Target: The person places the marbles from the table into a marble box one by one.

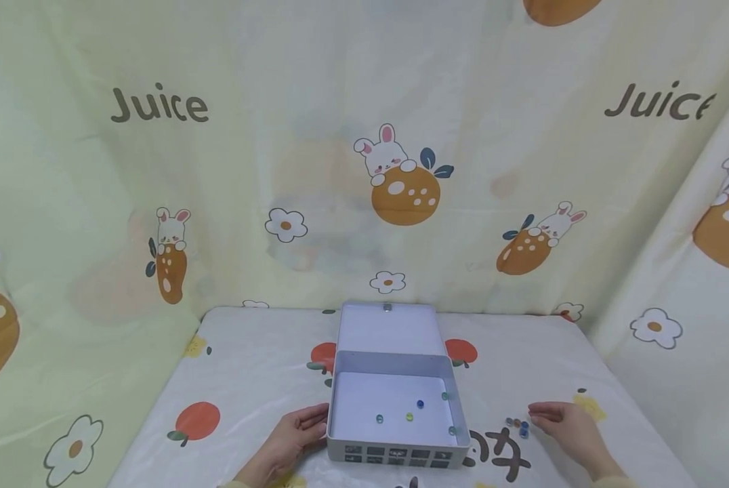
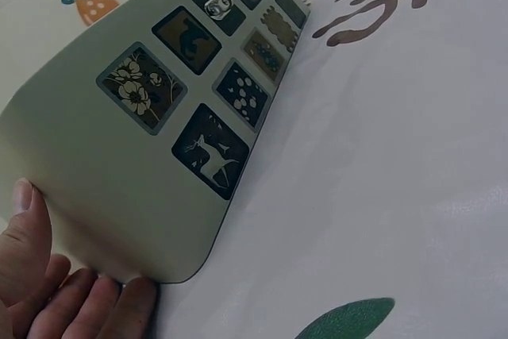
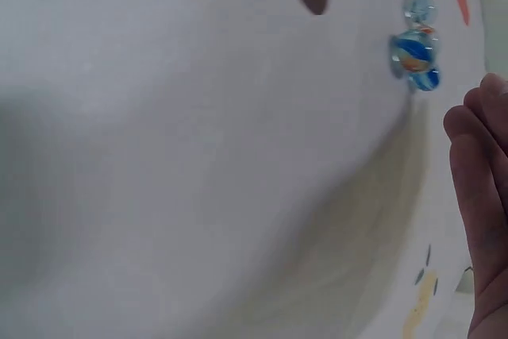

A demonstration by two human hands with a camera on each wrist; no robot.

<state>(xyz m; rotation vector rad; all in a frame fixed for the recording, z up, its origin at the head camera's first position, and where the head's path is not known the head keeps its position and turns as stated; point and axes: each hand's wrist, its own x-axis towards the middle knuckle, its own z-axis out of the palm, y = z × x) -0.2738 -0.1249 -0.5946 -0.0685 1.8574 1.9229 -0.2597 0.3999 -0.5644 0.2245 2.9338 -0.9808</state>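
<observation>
A pale metal box (image 1: 401, 455) with its lid (image 1: 389, 329) laid back stands on the table, several glass marbles scattered on its floor, a dark blue marble (image 1: 421, 404) and a yellow-green marble (image 1: 410, 417) among them. Against the box's left side rests my left hand (image 1: 294, 437); in the left wrist view its thumb and fingertips touch the wall near the bottom corner. To the right of the box, a small cluster of marbles (image 3: 415, 52) lies on the cloth. My right hand (image 1: 568, 430) is just right of that cluster, fingers extended together, holding nothing.
A white cloth (image 1: 267, 359) printed with fruit and brown lettering covers the table. Behind it hangs a pale curtain (image 1: 316, 163) with rabbits and flowers, and another curtain side (image 1: 700, 379) closes off the right. Small pictures decorate the box's front wall.
</observation>
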